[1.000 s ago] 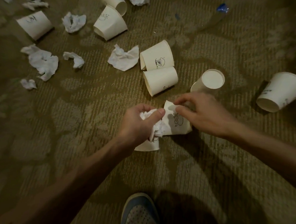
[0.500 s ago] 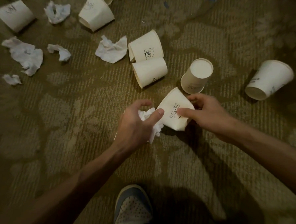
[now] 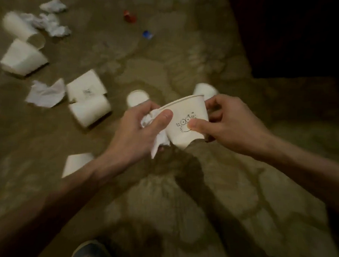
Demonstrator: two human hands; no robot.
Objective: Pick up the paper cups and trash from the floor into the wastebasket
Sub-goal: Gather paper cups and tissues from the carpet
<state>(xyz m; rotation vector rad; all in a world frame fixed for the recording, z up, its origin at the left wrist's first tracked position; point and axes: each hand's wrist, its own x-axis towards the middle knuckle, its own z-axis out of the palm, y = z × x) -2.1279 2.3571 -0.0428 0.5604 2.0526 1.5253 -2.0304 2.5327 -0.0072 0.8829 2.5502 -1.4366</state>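
My right hand (image 3: pixel 226 123) grips a white paper cup with a cartoon face (image 3: pixel 184 127), lifted off the carpet, thumb on its printed side. My left hand (image 3: pixel 140 134) holds a crumpled white tissue (image 3: pixel 156 131) against the cup's left side, thumb pressing on the cup wall. On the floor lie more paper cups: two side by side (image 3: pixel 87 100), one upright-looking (image 3: pixel 137 98), one behind the held cup (image 3: pixel 205 90), one under my left forearm (image 3: pixel 76 163), and two at far left (image 3: pixel 21 58). No wastebasket is in view.
Crumpled tissues lie at left (image 3: pixel 46 93) and at upper left (image 3: pixel 52 24). A red scrap (image 3: pixel 129 17) and a blue bottle cap (image 3: pixel 147 34) sit farther out on the patterned carpet (image 3: pixel 180 197). A dark area fills the upper right. My shoes (image 3: pixel 89 251) show at the bottom.
Both hands rose from the carpet with the face cup and tissue. The camera swung up and right, so the floor litter slid toward the left.
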